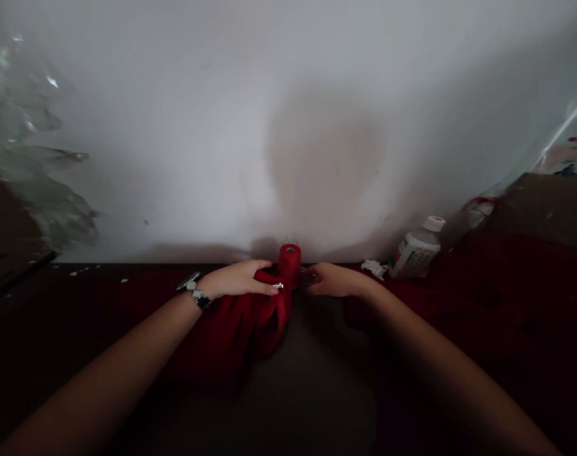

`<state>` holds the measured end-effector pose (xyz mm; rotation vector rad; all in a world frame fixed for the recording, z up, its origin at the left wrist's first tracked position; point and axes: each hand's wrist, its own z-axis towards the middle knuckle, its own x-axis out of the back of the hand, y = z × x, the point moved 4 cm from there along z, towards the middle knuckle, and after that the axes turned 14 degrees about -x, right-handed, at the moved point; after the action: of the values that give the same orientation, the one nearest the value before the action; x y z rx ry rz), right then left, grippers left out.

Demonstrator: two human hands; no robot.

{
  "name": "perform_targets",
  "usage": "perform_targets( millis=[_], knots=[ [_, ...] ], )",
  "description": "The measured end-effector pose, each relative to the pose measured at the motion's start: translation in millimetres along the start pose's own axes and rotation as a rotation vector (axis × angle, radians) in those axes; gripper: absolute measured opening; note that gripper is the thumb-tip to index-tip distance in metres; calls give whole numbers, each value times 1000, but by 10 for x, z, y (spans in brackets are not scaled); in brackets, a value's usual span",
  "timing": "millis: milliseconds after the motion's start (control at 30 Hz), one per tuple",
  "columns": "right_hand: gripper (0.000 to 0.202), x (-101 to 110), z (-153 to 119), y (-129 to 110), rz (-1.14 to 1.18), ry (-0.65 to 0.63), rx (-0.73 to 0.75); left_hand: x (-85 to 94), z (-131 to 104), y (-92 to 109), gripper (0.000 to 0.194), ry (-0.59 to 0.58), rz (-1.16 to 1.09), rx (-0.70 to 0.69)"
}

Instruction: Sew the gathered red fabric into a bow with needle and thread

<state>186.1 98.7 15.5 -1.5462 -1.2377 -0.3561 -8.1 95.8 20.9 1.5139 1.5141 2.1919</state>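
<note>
My left hand (243,277) is closed on a piece of red cloth (226,335), its thumb pressing near the upper edge. A small shiny piece of metal (278,285) shows at the thumb tip. The cloth hangs in folds toward me. Just beyond stands a red thread spool (291,263), upright, with several thin pins (289,240) sticking up from its top. To the right of the spool, my right hand (329,280) has its fingers curled in toward it. What those fingers hold is too dark and small to make out.
A white wall (197,126) rises right behind the dark table. At right stand a bottle with a white cap (416,250) and a crumpled white tissue (374,268). More dark red cloth (497,304) lies at far right. Clear plastic wrap (41,171) hangs at left.
</note>
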Motion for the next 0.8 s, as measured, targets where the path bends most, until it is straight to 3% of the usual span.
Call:
perform_targets(
  millis=[133,300,400,533,800],
  knots=[
    [40,-114,57,-16,40,-57,32,-46,0,-11,65,-45,-161,55],
    [54,-278,203,-3,105,-39,26,-35,-3,-56,99,64,-234,149],
    [54,-344,259,-5,148,3,22,-29,-1,-106,105,101,-228,189],
    [66,-367,275,-10,202,25,13,-25,6,-166,104,128,-258,191],
    [81,-287,238,-4,263,63,48,-8,-2,-207,80,118,-341,129]
  ],
)
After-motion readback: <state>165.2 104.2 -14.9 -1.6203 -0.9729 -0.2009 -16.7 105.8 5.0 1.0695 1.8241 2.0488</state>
